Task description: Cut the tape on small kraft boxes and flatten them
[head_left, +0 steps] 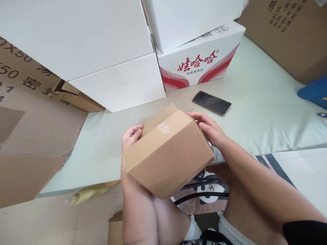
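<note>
I hold a small brown cardboard box (168, 153) over the front edge of the pale table (255, 112), tilted with one corner towards me. A patch of clear tape shows on its top edge. My left hand (130, 136) grips its left side, fingers curled over the top. My right hand (209, 128) clasps the far right corner, fingers pressed on the board.
A black phone (212, 102) lies on the table just beyond the box. White cartons (102, 51) and a red-printed water carton (201, 61) are stacked behind. Flattened brown cardboard (30, 136) leans at left. A blue object (315, 91) sits at right. My knees are below.
</note>
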Available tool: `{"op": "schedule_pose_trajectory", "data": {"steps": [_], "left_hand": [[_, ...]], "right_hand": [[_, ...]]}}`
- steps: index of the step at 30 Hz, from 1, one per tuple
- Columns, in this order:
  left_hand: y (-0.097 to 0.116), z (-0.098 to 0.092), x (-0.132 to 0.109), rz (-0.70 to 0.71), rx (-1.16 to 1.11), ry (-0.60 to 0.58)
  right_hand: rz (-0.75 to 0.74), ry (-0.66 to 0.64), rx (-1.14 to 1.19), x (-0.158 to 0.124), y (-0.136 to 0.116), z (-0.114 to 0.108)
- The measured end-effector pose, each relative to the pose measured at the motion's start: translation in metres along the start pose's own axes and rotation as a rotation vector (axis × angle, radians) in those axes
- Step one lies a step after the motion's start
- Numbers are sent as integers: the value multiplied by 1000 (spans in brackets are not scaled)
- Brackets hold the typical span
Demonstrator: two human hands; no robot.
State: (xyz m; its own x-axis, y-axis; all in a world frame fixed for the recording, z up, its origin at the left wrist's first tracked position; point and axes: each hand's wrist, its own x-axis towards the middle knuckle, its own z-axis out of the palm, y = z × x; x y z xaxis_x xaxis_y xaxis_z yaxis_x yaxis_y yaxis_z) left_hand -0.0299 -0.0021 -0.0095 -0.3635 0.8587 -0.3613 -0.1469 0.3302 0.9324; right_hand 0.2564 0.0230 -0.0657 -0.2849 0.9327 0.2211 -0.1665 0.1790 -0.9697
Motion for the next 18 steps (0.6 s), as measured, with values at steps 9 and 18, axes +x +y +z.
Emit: {"op": "schedule_pose_trajectory", "data": {"steps": [9,18], "left_hand": [[2,18,-14,-88,59,-164],[-8,13,-6,-71,108,-224]], "right_hand": [[-280,-165,-286,-4,-17,5],[-295,-232,-225,-7,-15,3]]}}
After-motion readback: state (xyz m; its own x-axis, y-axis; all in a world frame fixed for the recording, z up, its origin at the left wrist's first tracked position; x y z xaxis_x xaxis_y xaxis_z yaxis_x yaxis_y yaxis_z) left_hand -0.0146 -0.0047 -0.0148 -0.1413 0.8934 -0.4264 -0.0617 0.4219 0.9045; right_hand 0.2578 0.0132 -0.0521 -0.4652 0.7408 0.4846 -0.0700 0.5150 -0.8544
